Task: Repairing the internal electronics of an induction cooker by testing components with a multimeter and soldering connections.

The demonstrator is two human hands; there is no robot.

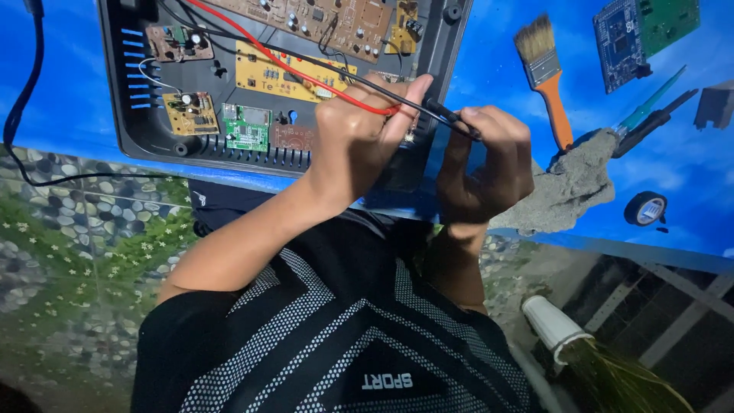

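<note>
The left hand (355, 134) pinches a red probe lead (306, 73), the right hand (489, 164) grips a black probe tip (451, 118), both over the open black plastic casing (428, 69) holding circuit boards (245, 126) on the blue table (673, 183). Probing seems underway; next contact demands steady, precise placement.

left hand (359, 134) clenched, right hand (489, 164) pinching

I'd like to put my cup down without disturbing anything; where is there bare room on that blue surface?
Bare blue cover shows between the open black casing and the paintbrush, and right of the tape roll. Another strip lies left of the casing, crossed by a black cable. It is crowded around the left hand and right hand with the probes, and by the grey cloth.
</note>
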